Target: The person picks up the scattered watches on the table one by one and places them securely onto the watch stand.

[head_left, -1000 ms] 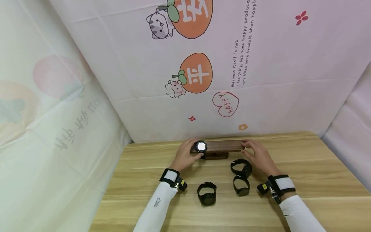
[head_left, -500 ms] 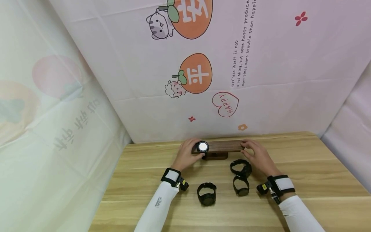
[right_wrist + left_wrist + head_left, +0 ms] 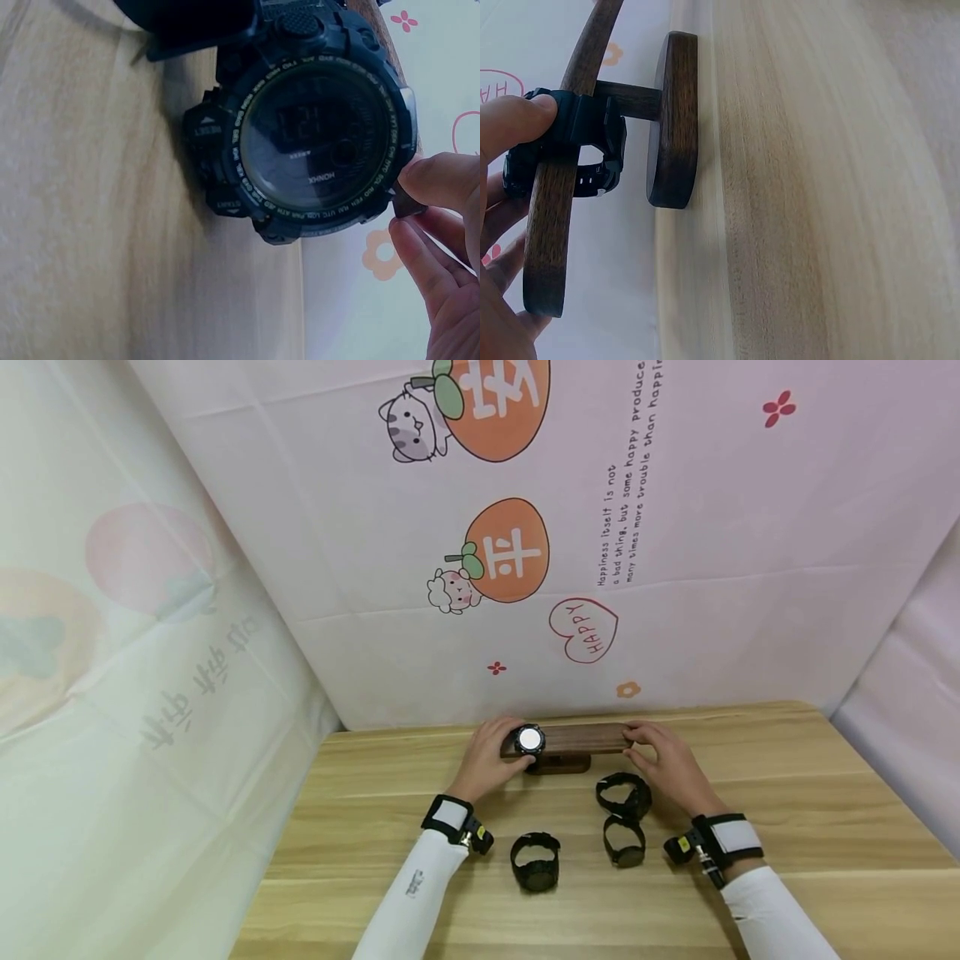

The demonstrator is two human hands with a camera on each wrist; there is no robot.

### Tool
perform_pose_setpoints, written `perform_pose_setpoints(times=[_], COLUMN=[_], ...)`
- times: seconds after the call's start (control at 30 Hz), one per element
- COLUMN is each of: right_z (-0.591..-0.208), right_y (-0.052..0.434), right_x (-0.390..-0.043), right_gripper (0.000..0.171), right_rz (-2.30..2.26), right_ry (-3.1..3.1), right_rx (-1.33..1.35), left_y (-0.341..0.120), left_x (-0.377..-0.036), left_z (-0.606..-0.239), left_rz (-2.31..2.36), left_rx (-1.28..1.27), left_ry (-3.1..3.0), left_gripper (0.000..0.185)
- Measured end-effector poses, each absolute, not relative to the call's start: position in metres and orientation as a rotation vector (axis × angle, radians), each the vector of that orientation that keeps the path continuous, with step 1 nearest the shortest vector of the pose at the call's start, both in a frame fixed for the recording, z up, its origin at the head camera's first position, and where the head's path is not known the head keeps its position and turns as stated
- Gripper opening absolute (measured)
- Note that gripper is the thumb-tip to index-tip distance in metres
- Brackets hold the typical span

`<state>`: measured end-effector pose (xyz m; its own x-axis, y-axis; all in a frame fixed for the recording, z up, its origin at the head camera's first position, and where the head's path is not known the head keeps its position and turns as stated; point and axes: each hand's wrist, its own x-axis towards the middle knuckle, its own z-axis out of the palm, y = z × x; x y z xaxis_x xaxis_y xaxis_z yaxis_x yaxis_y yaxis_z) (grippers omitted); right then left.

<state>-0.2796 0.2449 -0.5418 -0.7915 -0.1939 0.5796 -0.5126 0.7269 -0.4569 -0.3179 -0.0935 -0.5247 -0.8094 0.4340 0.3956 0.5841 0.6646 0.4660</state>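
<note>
A dark wooden watch stand (image 3: 581,739) with a crossbar, post and round base (image 3: 673,120) stands at the table's far edge. My left hand (image 3: 504,750) grips a black watch (image 3: 529,740) strapped round the bar's left part, and my thumb (image 3: 517,120) presses on its strap (image 3: 581,127). My right hand (image 3: 639,740) pinches the bar's right end (image 3: 405,204) between thumb and fingers (image 3: 442,184). In the right wrist view, a black digital watch (image 3: 315,142) lies on the table close to that hand.
Three more black watches lie on the wooden table (image 3: 787,827) in front of the stand: one (image 3: 536,862) nearer me, two (image 3: 624,795) (image 3: 625,842) by my right wrist. A printed cloth backdrop (image 3: 525,552) rises right behind the stand.
My left hand has slid the watch a little to the right along the bar. The right hand and the stand have stayed put.
</note>
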Motion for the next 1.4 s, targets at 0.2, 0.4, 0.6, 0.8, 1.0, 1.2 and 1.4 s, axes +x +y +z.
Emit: perform_pose_setpoints(times=[0.2,0.4,0.6,0.8,1.0,1.2,1.4], right_z=[-0.542,-0.543,-0.542,-0.541,-0.541,-0.543,-0.543], right_y=[0.246,0.246,0.247,0.247,0.247,0.246,0.246], right_x=[-0.280,-0.280,-0.279,-0.279,-0.279,-0.281,-0.281], right_gripper=[0.031,0.031,0.030,0.031,0.031,0.032,0.033], right_rz=[0.843,0.846,0.859,0.862,0.861,0.856,0.850], right_ry=[-2.427,-2.431,-2.453,-2.456,-2.447,-2.436,-2.422], right_rx=[0.532,0.525,0.516,0.514,0.524,0.542,0.543], left_y=[-0.090,-0.086,-0.083,-0.079,-0.076,-0.073,-0.071], left_x=[-0.317,-0.316,-0.316,-0.316,-0.316,-0.316,-0.315], left_z=[-0.524,-0.524,-0.523,-0.523,-0.524,-0.524,-0.524], left_rz=[-0.858,-0.860,-0.839,-0.810,-0.798,-0.787,-0.769], left_rx=[-0.815,-0.809,-0.808,-0.803,-0.780,-0.762,-0.746], left_ry=[-2.630,-2.636,-2.637,-2.634,-2.638,-2.631,-2.662], left_gripper=[0.065,0.064,0.064,0.066,0.066,0.066,0.066])
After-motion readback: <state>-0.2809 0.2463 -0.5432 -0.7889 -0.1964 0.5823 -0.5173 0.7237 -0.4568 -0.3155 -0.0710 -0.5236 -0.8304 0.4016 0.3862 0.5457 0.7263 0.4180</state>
